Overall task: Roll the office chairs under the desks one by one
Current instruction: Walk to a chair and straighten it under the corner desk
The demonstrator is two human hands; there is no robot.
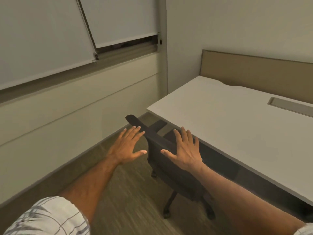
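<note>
Chair: a dark office chair (171, 160) stands at the near edge of the desk, its seat tucked under the top; the backrest faces the camera and its upper edge runs on a slant from upper left to lower right.
Chair armrest: a dark armrest (135, 122) sticks out to the left beyond the desk corner.
Chair base: dark legs with casters (166, 213) rest on the floor, below and in front of the desk edge.
Desk: a white desk (237, 126) fills the right side, its left corner just above the chair; a long recessed slot (288, 106) sits in the top towards the far right.
Left hand: the left hand (128, 146) is flat and spread, palm down, fingers apart, gripping nothing; it hangs just left of the backrest, and I cannot tell if the fingertips touch the armrest.
Right hand: the right hand (184, 148) is also spread wide, fingers fanned, over the top of the backrest; whether the palm rests on it or hovers just above, I cannot tell.
Sleeve: a pale checked sleeve (47, 217) covers the left upper arm at the bottom left.
Screen: a tan panel (254, 72) stands along the far side of the desk.
Floor: striped grey-brown carpet (128, 200) lies under the chair.
Wall: a pale wall (76, 112) runs along the left, with roller blinds (42, 39) above, drawn nearly to the sill.
</note>
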